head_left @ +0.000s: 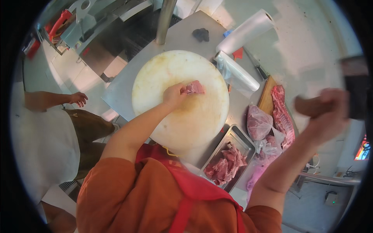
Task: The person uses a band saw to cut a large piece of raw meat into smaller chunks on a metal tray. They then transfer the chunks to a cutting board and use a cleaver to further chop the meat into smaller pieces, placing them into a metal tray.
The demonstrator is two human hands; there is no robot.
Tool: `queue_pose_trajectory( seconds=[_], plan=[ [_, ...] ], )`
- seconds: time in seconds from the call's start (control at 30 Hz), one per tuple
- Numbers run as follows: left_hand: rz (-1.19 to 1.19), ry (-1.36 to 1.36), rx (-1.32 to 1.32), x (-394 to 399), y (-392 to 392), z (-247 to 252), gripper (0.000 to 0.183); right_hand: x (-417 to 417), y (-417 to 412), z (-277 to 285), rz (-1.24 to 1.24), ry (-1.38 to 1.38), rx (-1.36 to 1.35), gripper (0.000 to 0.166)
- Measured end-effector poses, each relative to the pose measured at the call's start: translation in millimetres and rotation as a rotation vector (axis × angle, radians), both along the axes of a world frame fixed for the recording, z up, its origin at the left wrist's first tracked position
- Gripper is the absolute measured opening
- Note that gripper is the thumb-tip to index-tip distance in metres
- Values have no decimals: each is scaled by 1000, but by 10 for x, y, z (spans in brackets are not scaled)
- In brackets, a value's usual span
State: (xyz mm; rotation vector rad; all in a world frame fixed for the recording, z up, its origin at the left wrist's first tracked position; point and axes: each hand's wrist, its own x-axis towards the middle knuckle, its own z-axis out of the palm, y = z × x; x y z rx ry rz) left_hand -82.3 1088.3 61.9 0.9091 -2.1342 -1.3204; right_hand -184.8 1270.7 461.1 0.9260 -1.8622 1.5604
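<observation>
On the round white chopping block [180, 125], my left hand [174, 95] grips one end of a small piece of raw meat [195, 87]. Raised at the far right, well away from the block, my right hand [329, 113] is closed around the wooden handle [310, 106] of a cleaver. Its broad dark blade [355, 87] is blurred and partly cut off by the picture's rim. A steel tray [234, 132] holding chunks of raw meat [225, 166] lies to the lower right of the block.
Right of the block are plastic bag rolls [244, 32], bagged meat [259, 122], a rib slab [282, 116] on a wooden board [266, 96], and a dark-handled tool [261, 71]. A metal post [166, 21] rises behind. Another person [43, 139] stands at left.
</observation>
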Motion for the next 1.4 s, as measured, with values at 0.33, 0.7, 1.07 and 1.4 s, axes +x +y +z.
queue_pose_trajectory(
  seconds=[0.33, 0.7, 1.07, 1.4],
  plan=[
    [-80, 16, -118, 85, 54, -59, 7, 272, 143, -3144, 109, -793, 1072, 29],
    [180, 134, 222, -55, -395, -148, 4, 249, 389, -3370, 135, -841, 1129, 35],
    [-330, -39, -382, -928, -159, -2, 20, 831, 2039, -2855, -110, -1001, 538, 29],
    [-1219, -22, -152, -443, 2255, 246, 42, 1002, 3656, -2786, -281, -1005, 100, 18]
  ],
)
